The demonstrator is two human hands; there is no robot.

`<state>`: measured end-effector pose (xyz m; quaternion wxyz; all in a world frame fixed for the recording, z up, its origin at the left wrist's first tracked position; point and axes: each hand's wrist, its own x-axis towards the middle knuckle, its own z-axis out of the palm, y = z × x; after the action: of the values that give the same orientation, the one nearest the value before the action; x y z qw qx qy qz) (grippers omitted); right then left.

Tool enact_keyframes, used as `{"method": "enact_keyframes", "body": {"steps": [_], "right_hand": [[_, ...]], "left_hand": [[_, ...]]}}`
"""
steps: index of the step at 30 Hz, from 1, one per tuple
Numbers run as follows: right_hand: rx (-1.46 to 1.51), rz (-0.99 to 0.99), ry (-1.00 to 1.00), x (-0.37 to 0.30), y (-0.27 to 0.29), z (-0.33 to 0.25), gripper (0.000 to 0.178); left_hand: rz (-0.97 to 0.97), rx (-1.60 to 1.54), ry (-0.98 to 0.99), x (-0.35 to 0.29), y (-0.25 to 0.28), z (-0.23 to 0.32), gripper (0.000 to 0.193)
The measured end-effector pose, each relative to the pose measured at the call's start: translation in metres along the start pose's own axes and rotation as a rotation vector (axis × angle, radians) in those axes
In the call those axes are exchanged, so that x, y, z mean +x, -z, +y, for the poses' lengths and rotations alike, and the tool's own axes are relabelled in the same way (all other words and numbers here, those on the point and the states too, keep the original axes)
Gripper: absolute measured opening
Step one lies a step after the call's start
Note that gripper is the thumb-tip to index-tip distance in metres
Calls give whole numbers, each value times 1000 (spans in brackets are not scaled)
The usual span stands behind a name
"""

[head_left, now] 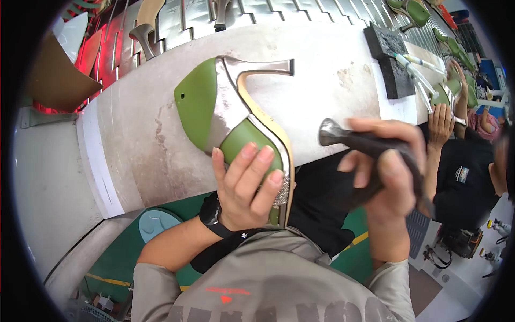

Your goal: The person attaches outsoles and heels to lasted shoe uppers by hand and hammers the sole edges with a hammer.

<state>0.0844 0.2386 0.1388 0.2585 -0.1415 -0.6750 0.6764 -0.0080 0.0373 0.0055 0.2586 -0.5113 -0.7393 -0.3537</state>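
A high-heeled shoe [229,115] in shiny silver lies on its side on the worktable, with a green shoe last [196,104] inside it. Its slim heel points to the right and the pale sole edge faces me. My left hand [248,185] grips the front part, fingers spread over the green last and the silver trim; the toe is partly hidden beneath them. Off to the right, my right hand [389,166] is closed around a dark shoemaker's hammer [370,144]. The hammer's round metal face points left, apart from the shoe. Motion blurs that hand a little.
The pale, stained worktable [134,145] curves across the view. A slatted metal conveyor [263,19] beyond it carries more heeled shoes [145,29]. Right of me stand a black block [390,61] and a co-worker's hands [441,121] with another green shoe. A blue stool [158,222] is below left.
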Motion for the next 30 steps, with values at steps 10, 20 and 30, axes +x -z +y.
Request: {"method": "enact_keyframes", "body": {"steps": [10,20,30], "right_hand": [[144,-161,-121,-27,-27,-9,14],[-11,-101,50,-24,-14,-34,21],[95,-95,59,41,-30,5,30]], "left_hand": [[89,-134,100,12,3,8,50],[68,10,30,5,1,5,76],[74,-6,71,8,5,6,58]]}}
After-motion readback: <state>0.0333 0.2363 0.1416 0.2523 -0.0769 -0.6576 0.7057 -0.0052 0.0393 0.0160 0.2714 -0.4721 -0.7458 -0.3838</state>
